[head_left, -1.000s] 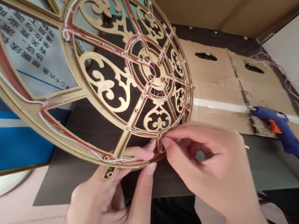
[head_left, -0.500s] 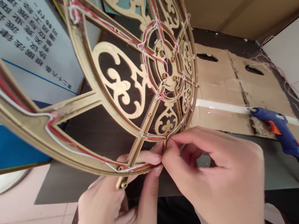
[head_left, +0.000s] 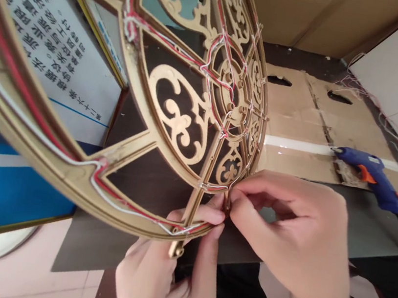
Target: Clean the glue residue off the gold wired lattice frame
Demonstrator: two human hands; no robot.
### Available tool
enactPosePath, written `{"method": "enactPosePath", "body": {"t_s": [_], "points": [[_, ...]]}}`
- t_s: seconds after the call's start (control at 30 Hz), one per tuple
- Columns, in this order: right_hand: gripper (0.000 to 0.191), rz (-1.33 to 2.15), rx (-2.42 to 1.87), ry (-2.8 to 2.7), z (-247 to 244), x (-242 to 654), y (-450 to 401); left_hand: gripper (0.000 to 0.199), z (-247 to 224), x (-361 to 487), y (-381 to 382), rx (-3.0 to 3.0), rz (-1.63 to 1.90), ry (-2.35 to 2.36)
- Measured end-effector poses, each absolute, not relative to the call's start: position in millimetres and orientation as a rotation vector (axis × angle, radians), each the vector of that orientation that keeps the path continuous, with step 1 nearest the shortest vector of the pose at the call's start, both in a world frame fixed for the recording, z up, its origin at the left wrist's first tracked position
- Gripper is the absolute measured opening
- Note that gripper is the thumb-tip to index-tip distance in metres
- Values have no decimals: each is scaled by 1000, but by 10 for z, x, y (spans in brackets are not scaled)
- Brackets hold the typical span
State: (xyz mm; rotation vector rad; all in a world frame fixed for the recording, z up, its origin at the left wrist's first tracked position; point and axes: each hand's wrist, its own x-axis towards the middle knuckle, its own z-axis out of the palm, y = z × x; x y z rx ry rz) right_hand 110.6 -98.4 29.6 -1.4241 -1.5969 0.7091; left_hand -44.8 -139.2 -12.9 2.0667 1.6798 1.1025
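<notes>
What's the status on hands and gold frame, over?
Left hand grips gold openwork frame low down. Right hand pinching alongside, contact hidden. Red and white wires along frame. Hot glue gun clear, off right.

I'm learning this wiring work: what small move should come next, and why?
Probably press the red and white wires along the short spoke: wires reach its inner end, the right hand pinches beside it, and the left hand supports the gold frame.

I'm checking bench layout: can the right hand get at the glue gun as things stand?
Probably yes: nothing visible stands between the right hand and the glue gun, though that hand is occupied at the gold frame.
</notes>
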Motion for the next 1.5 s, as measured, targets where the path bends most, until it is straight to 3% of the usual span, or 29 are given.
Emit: {"method": "enactPosePath", "body": {"t_s": [0.27, 0.7, 0.93, 1.13, 1.5], "points": [[31, 876, -1389, -1478, 280, 1103, -979, 22, -111, -437, -1395, 2104, 1129, 1652], [22, 882, -1415, -1450, 245, 1112, -988, 23, -144, -446, -1411, 2148, 1128, 1640], [14, 443, -1380, -1665, 147, 1121, -1091, 25, -153, -450, -1412, 2130, 1150, 1617], [23, 158, -1194, -1861, 85, 1181, -1150, 20, -148, -460, -1417, 2163, 1122, 1664], [21, 219, -1167, -1803, 14, 1204, -1134, 20, -170, -443, -1410, 2173, 1111, 1686]]}}
